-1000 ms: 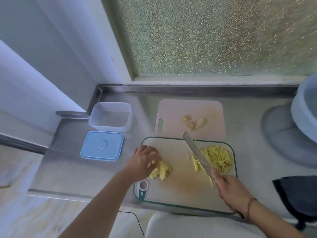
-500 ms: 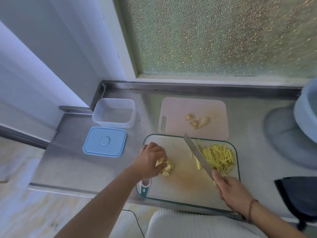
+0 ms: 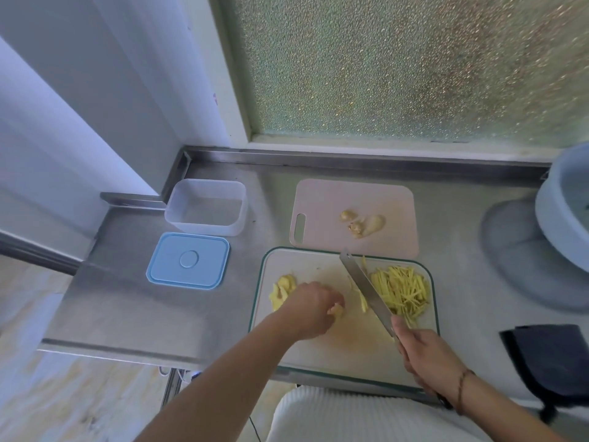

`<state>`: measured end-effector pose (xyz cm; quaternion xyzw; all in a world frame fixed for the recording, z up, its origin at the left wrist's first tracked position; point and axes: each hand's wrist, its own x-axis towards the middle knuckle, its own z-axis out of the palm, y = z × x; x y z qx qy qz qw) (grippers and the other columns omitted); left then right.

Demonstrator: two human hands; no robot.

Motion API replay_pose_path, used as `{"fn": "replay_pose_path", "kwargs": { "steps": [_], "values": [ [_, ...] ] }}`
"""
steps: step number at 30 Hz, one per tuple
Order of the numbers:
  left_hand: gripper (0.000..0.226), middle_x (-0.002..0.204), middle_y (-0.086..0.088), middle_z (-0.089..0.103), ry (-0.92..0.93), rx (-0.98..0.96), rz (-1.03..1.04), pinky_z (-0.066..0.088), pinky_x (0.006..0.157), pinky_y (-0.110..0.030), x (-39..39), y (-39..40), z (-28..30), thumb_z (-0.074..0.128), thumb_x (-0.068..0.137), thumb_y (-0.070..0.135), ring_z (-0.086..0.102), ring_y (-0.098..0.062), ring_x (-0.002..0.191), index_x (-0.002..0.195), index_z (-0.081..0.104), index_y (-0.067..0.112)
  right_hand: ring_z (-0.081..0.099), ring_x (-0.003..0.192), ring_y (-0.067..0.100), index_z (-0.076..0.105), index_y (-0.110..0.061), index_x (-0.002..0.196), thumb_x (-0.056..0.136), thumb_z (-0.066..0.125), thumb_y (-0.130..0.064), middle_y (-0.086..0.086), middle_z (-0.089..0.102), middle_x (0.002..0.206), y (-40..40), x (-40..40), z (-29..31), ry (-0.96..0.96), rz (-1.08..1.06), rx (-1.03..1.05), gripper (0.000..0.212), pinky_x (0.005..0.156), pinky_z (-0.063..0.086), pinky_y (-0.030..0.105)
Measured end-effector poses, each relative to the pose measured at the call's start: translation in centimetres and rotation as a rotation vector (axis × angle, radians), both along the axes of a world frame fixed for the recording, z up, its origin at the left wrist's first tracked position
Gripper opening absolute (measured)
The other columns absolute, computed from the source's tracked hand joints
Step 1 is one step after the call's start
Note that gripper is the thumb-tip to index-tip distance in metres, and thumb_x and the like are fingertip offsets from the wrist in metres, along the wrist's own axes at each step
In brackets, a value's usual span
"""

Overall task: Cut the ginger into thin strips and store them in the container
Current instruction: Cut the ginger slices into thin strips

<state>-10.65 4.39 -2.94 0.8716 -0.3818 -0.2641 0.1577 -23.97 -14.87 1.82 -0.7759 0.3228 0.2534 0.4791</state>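
Observation:
On the green-rimmed cutting board (image 3: 318,355), my left hand (image 3: 310,307) pinches a few ginger slices (image 3: 336,310) near the board's middle. More ginger slices (image 3: 282,290) lie in a pile at the board's left edge. My right hand (image 3: 427,358) grips the handle of a knife (image 3: 365,290), whose blade slants up and left across the board. A heap of thin ginger strips (image 3: 400,290) lies right of the blade. The clear container (image 3: 207,210) stands open at the back left, with its blue lid (image 3: 188,261) lying flat in front of it.
A pink cutting board (image 3: 318,202) behind the green one carries ginger scraps (image 3: 363,223). A pale bowl (image 3: 564,202) stands at the right edge of the steel counter (image 3: 127,307). A dark cloth (image 3: 554,362) lies at the front right. Frosted glass is behind.
My left hand has taken a few slices from the pile and carried them right toward the knife, which uncovers the rest of the pile. The knife has barely moved.

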Motion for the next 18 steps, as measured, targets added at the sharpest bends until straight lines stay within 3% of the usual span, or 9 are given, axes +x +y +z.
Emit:
{"fn": "replay_pose_path", "kwargs": {
  "steps": [6,12,15,18],
  "values": [
    [0.034,0.123,0.002,0.069,-0.143,-0.069,0.098,0.041,0.099,-0.041,0.6,0.7,-1.0,0.058,0.093,0.017,0.057,-0.023,0.112,0.126,0.067,0.024,0.027,0.033,0.013,0.036,-0.016,0.059,0.086,0.033,-0.067,0.0,0.032,0.046,-0.3,0.1,0.2,0.01,-0.028,0.019,0.058,0.038,0.025,0.019],
    [0.024,0.097,0.0,0.074,-0.27,-0.253,0.346,0.051,0.076,-0.045,2.2,4.6,-1.9,0.067,0.073,0.007,0.067,-0.032,0.089,0.09,0.078,0.02,0.027,0.033,0.013,0.036,-0.016,0.058,0.089,0.032,-0.066,0.001,0.031,0.046,-0.5,0.2,0.1,0.006,-0.023,0.015,0.058,0.039,0.024,0.017],
    [0.023,0.104,0.0,0.073,-0.225,-0.225,0.389,0.048,0.084,-0.046,3.5,7.3,-2.2,0.076,0.081,0.005,0.063,-0.033,0.097,0.098,0.078,0.021,0.027,0.032,0.013,0.035,-0.017,0.057,0.089,0.032,-0.066,0.001,0.031,0.046,-0.5,0.1,-0.1,0.005,-0.02,0.014,0.059,0.039,0.024,0.017],
    [0.025,0.112,0.004,0.071,-0.231,-0.188,0.257,0.039,0.088,-0.04,3.2,8.1,-2.2,0.079,0.084,0.022,0.059,-0.029,0.105,0.109,0.076,0.024,0.026,0.032,0.013,0.035,-0.016,0.057,0.089,0.032,-0.065,0.001,0.032,0.046,-0.3,0.2,-0.1,0.012,-0.023,0.017,0.059,0.038,0.023,0.018]
  ]
}}
